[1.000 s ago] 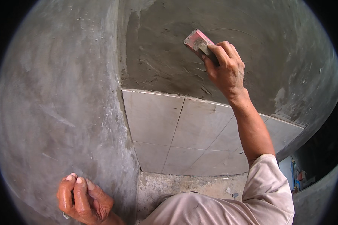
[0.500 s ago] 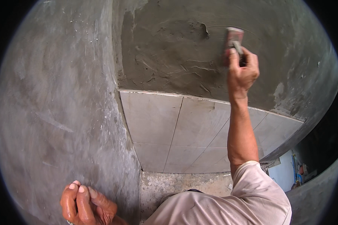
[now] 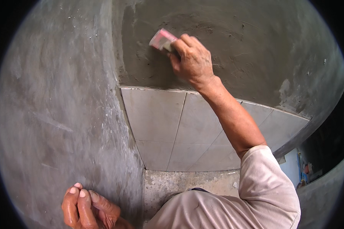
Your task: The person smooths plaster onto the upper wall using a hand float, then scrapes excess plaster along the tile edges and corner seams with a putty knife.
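My right hand (image 3: 193, 59) grips a plastering trowel (image 3: 162, 39) with a red and pale blade, held against the wall. Under it lies a layer of wet grey mortar (image 3: 248, 57), streaked with ridges and small lumps. Pale rectangular tiles (image 3: 153, 114) cover the wall just below the mortar, and my right forearm crosses in front of some of them. At the lower left, my left hand (image 3: 90, 208) has its fingers curled together close to the side wall; nothing shows in them.
A bare grey rendered wall (image 3: 53, 114) rises on the left and meets the tiled wall in a corner. Rough concrete floor (image 3: 168, 183) shows below the tiles. At the right, past the wall's edge, stand a pale blue panel (image 3: 289, 168) and a dark area.
My right hand has swept the trowel leftward across the mortar, turning the blade. The lumps and ridges at the left look flatter now. My left hand has stayed almost still.
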Demonstrator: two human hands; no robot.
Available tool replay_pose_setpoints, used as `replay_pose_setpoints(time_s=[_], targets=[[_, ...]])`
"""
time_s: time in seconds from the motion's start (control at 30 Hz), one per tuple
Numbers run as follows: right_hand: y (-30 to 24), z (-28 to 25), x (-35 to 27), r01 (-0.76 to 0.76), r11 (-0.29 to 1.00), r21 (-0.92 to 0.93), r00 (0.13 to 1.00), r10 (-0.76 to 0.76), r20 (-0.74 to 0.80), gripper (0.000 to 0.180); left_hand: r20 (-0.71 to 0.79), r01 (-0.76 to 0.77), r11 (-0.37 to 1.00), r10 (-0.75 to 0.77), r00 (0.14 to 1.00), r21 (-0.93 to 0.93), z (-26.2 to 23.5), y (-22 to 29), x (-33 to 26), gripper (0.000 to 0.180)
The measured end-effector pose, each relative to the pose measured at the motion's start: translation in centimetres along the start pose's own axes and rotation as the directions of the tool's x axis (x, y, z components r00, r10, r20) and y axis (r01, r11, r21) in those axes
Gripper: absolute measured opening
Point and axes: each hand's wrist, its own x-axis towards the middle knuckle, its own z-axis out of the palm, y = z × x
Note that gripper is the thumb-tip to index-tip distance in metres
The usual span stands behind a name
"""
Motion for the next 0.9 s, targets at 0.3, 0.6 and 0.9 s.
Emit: replay_pose_setpoints(time_s=[0.3, 0.6, 0.9], targets=[[7.2, -5.7, 1.7, -0.347, 0.929, -0.131, 0.880, 0.275, -0.387, 0.026, 0.057, -0.007, 0.998, 0.011, 0.998, -0.070, -0.3, -0.2, -0.5, 0.022], [10.9, -10.3, -4.3, -0.497, 0.707, 0.503, 0.501, 0.707, -0.499, 0.023, 0.011, 0.027, 0.995, -0.026, 1.000, -0.094, -0.3, 0.3, -0.1, 0.022], [9.6, -8.9, 0.3, -0.549, 0.764, 0.339, 0.719, 0.638, -0.274, 0.031, 0.098, -0.081, 0.994, 0.074, 0.992, 0.072, -0.6, 0.6, 2.5, 0.016]])
